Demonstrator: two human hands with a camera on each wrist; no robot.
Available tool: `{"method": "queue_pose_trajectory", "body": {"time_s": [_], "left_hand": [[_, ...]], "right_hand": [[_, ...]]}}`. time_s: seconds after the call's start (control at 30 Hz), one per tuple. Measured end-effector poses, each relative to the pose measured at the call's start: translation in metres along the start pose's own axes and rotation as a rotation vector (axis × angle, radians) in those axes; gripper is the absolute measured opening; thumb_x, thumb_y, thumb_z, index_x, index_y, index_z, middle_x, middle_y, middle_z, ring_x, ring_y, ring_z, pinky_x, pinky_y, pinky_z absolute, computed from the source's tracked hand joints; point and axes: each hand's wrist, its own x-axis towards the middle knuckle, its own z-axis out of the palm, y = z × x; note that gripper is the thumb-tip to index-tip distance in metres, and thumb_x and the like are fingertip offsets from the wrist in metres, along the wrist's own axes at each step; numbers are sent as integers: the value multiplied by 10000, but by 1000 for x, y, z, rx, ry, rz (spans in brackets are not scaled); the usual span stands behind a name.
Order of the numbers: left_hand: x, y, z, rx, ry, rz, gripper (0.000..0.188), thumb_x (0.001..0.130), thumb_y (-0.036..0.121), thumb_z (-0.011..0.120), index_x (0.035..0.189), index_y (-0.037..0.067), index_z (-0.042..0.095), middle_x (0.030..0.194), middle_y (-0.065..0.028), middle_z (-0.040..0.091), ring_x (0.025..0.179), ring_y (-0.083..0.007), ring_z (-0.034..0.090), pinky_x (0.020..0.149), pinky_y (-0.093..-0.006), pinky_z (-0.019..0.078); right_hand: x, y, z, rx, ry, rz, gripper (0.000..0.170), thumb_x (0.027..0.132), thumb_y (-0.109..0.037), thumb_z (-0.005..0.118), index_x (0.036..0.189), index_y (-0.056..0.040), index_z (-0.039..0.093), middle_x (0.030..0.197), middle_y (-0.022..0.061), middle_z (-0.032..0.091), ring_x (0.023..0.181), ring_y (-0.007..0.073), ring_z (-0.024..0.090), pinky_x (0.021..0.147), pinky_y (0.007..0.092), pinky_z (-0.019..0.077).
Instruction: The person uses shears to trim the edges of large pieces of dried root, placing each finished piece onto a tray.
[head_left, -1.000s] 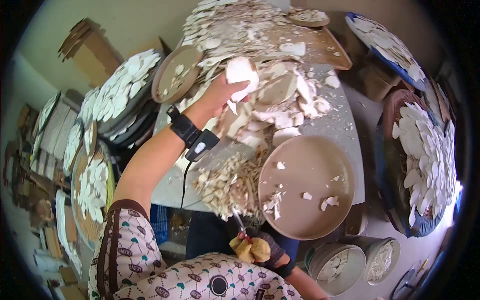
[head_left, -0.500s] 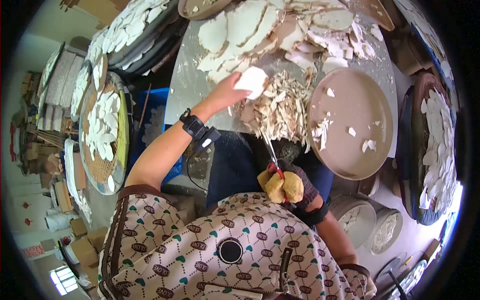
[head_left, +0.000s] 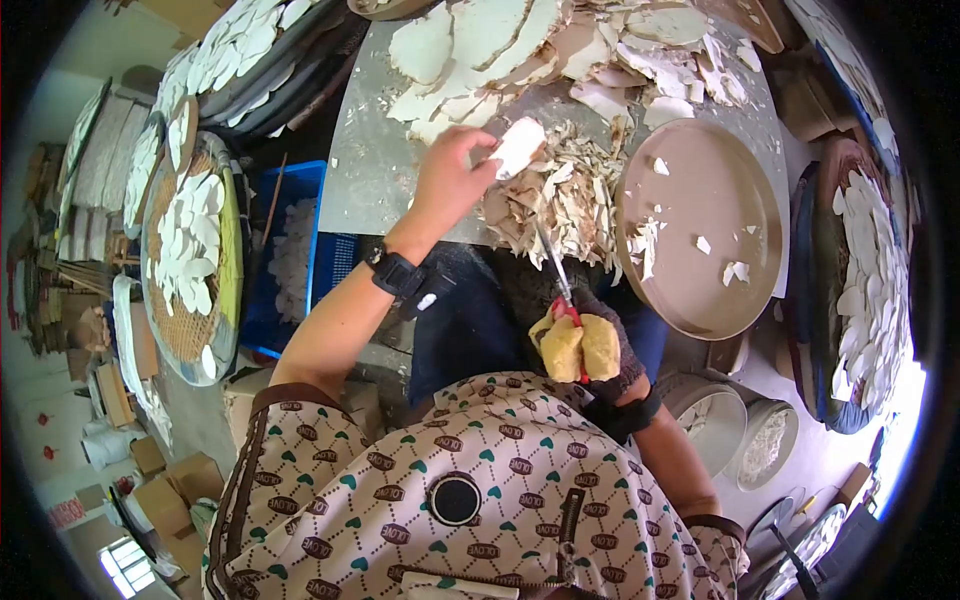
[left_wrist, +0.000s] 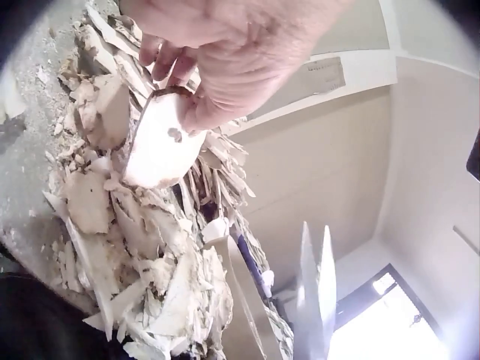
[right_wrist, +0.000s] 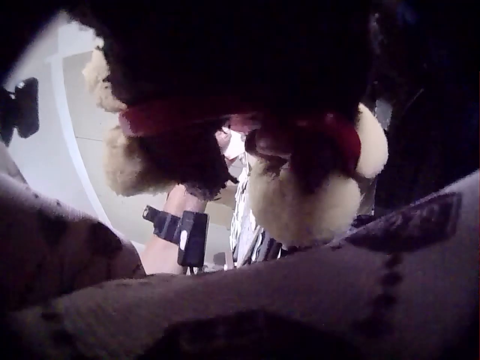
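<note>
And down it comes! The white slice (head_left: 520, 148) has dropped from over the broad pale pieces (head_left: 480, 40) and is now tilted at the edge of the heap of scraps (head_left: 575, 195). The left hand (head_left: 452, 175) pinches it between thumb and fingers, a dark mark showing on its face. Below, the gloved right hand (head_left: 622, 352) grips the scissors (head_left: 555, 265) by red handles wrapped in yellow padding (head_left: 562, 350), blades parted, points towards the scraps, well apart from the slice. Right beside that heap on the grey surface (head_left: 375, 150) sits a round brown tray (head_left: 695, 195), a few white bits scattered inside. Over on the left, a blue crate (head_left: 318, 205) and a woven tray (head_left: 180, 325) bearing more slices!
</note>
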Motion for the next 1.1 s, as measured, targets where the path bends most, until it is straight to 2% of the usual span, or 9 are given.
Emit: {"method": "queue_pose_trajectory", "body": {"time_s": [0.1, 0.2, 0.37, 0.53, 0.67, 0.8, 0.93, 1.03, 1.1], "left_hand": [[-10, 2, -4, -148, -144, -323, 213, 760, 136, 647, 915, -7, 618, 846, -108, 642, 722, -202, 606, 682, -273, 468], [-13, -10, -7, -651, 15, -453, 169, 801, 136, 624, 910, 6, 625, 850, -88, 649, 736, -154, 606, 651, -247, 465], [-21, 19, -31, -1210, 65, -675, 301, 814, 44, 594, 1101, 9, 509, 1018, -106, 609, 907, -196, 622, 788, -323, 517], [-41, 35, -32, -1103, -146, -688, 347, 801, 21, 598, 1133, -3, 500, 1058, -114, 601, 943, -203, 609, 814, -328, 507], [-52, 46, -28, -1034, -227, -663, 412, 791, 2, 604, 1182, -12, 473, 1076, -114, 597, 947, -188, 604, 826, -317, 499], [-62, 48, -9, -1120, 90, -700, 486, 790, 9, 612, 1239, -20, 429, 1090, -113, 571, 933, -165, 591, 801, -271, 487], [-65, 38, 3, -946, 88, -599, 478, 789, 6, 613, 1237, -34, 453, 1110, -110, 555, 936, -141, 568, 794, -247, 472], [-64, 35, 5, -911, 29, -580, 454, 789, 4, 614, 1218, -44, 474, 1112, -107, 553, 930, -135, 562, 796, -241, 464], [-62, 35, 5, -930, 3, -619, 453, 788, 4, 615, 1217, -42, 476, 1096, -104, 560, 914, -130, 567, 778, -239, 471]], "right_hand": [[-4, -14, 2, -38, 20, -14, 184, 825, -76, 575, 998, -16, 581, 915, 53, 614, 840, 145, 590, 770, 283, 476], [-2, -15, 4, 57, 25, -16, 138, 869, -110, 542, 981, -30, 544, 886, 27, 574, 796, 103, 561, 728, 239, 472], [17, 8, -5, 369, -92, -83, 262, 856, -253, 578, 948, -9, 559, 843, 53, 579, 774, 151, 583, 722, 297, 494], [35, 10, 2, 918, -358, -58, 295, 911, -147, 491, 1128, 52, 481, 1094, 143, 565, 999, 243, 574, 884, 361, 471], [39, 14, 7, 900, -330, 25, 296, 909, -114, 492, 1154, 51, 464, 1136, 145, 544, 1039, 251, 554, 925, 362, 450], [37, 17, 16, 789, -373, -29, 289, 910, -83, 482, 1170, 42, 456, 1161, 137, 532, 1068, 247, 538, 936, 362, 442], [32, 8, 22, 931, -258, 142, 227, 898, -37, 463, 1118, 7, 499, 1115, 125, 562, 1031, 222, 560, 899, 343, 461], [29, 9, 14, 215, -172, -6, 200, 886, -42, 462, 1071, 3, 524, 1054, 111, 595, 991, 207, 580, 865, 324, 473], [28, 5, 13, 14, -170, -38, 194, 879, -49, 468, 1055, 2, 533, 1021, 102, 608, 968, 200, 589, 850, 316, 477]]}}
